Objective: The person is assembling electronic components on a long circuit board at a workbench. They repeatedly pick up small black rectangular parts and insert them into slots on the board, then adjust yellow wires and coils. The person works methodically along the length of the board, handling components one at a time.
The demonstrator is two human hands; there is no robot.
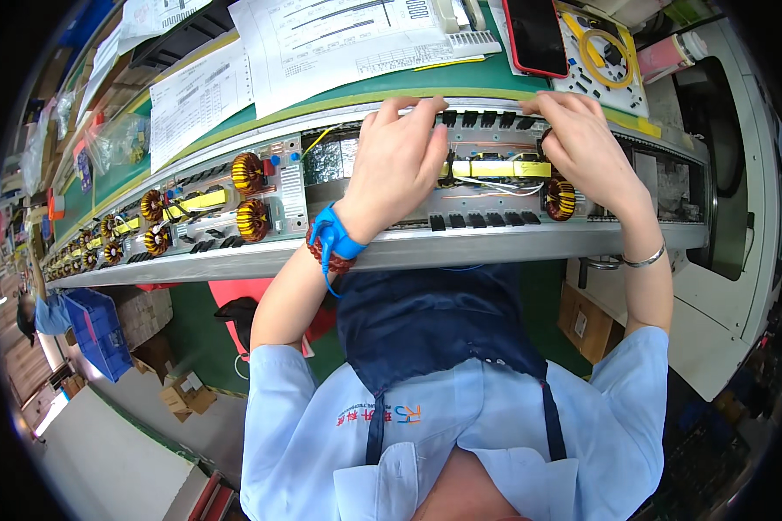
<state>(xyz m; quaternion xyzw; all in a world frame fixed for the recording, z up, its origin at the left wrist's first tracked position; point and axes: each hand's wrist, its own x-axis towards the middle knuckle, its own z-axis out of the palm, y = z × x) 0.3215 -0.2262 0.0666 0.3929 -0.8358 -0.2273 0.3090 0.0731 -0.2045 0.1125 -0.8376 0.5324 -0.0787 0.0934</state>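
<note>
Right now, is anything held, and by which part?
Can't tell: left hand and right hand are toward opposite ends of the circuit board, but no clear grip shows.

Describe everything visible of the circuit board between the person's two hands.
The circuit board is a flat, greyish panel lying component side up between metal rails. A yellow-wrapped part runs along its middle, with white wires beside it; black components line its near and far edges, and a coppery coil sits near its right end. The left hand is over its left end, the right hand over its far right corner; exact finger contact is unclear.
</note>
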